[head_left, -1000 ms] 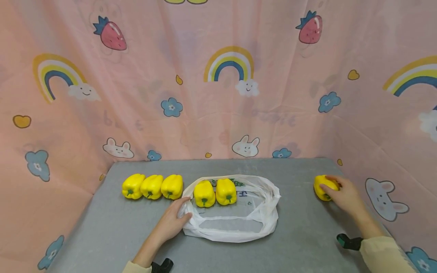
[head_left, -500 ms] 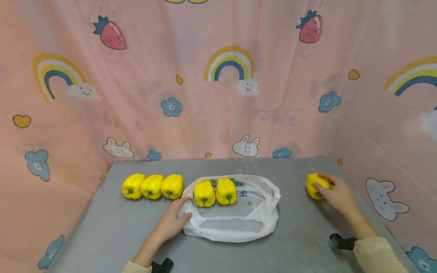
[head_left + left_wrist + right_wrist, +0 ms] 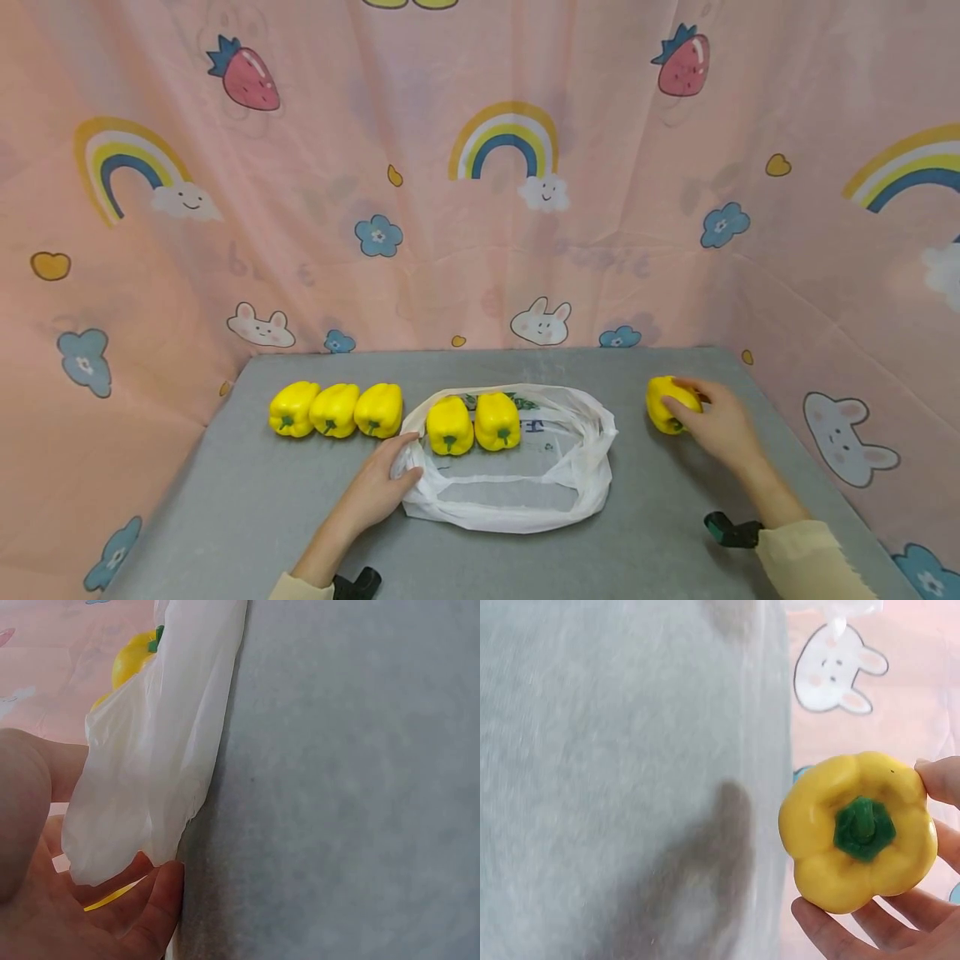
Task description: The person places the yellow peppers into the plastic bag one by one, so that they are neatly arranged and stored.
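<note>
So, starting at the left, three yellow bell peppers (image 3: 335, 411) lie side by side in a row on the gray table (image 3: 645, 533). The last one is just beside the white plastic bag (image 3: 517, 518). Next comes the left hand (image 3: 375, 487). Its thumb and fingers pinch the bag's left rim, perhaps so the mouth doesn't flop shut. Inside the bag, at the back left, sit two more peppers (image 3: 450, 427), stems facing the person. Maybe they are close together so the rest of the bag has space. Farther right, the right hand (image 3: 723, 427) grips a pepper (image 3: 663, 405), thumb on one side and fingers on the other. This leaves its green stem (image 3: 864, 829) poking out. That pepper seems to be up off the table.

Now the edges: the table's back edge meets a pink curtain (image 3: 450, 292), behind the bag. Bare gray table shows between the held pepper and the bag's right rim, and nothing blocks that way. The table's right edge is near the right arm.
</note>
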Available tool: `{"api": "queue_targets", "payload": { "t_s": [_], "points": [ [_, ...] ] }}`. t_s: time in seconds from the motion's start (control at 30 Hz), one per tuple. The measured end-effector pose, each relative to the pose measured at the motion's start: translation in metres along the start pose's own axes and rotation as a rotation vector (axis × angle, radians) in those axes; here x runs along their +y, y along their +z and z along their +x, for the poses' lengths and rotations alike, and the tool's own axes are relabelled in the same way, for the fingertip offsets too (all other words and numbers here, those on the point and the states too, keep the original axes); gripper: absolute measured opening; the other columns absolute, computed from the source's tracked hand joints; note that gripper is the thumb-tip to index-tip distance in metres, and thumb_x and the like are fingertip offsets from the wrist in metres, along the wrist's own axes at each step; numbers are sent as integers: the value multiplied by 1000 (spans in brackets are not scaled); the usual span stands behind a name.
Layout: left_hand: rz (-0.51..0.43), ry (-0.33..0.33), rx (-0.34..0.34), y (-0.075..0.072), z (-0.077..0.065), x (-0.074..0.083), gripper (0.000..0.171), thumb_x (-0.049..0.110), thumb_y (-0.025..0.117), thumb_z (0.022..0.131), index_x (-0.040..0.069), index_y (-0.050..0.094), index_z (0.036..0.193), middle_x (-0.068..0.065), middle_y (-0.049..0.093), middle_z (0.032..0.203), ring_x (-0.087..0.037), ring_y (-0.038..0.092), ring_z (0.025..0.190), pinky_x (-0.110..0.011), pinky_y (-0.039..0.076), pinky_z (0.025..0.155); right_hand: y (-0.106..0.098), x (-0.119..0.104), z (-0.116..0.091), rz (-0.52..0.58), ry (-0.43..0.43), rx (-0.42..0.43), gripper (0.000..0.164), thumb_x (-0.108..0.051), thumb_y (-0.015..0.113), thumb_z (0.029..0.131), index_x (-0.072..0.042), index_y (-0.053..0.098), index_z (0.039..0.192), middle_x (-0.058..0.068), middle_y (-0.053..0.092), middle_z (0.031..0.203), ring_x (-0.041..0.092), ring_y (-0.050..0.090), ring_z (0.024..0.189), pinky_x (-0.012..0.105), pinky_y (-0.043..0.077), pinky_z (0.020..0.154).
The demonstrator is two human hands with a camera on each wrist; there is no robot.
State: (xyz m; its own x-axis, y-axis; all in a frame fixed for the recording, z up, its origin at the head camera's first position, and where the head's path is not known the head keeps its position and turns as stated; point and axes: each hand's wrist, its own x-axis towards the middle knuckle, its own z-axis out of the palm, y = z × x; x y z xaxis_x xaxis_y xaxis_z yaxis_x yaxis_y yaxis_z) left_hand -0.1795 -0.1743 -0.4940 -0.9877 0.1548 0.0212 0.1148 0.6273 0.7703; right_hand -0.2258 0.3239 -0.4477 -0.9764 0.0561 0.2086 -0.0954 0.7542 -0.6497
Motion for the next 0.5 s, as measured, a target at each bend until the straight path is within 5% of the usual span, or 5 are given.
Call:
{"api": "queue_targets", "payload": {
  "t_s": [0.5],
  "points": [
    [1, 26, 0, 0, -2, 1, 50, 19, 67, 97, 11, 54, 145, -16, 49, 150, -41, 41, 141, -63, 32, 113, 14, -38, -2, 52, -61, 37, 58, -40, 66, 99, 4, 58, 137, 29, 55, 134, 42, 52, 114, 55, 47, 92]
  ]
}}
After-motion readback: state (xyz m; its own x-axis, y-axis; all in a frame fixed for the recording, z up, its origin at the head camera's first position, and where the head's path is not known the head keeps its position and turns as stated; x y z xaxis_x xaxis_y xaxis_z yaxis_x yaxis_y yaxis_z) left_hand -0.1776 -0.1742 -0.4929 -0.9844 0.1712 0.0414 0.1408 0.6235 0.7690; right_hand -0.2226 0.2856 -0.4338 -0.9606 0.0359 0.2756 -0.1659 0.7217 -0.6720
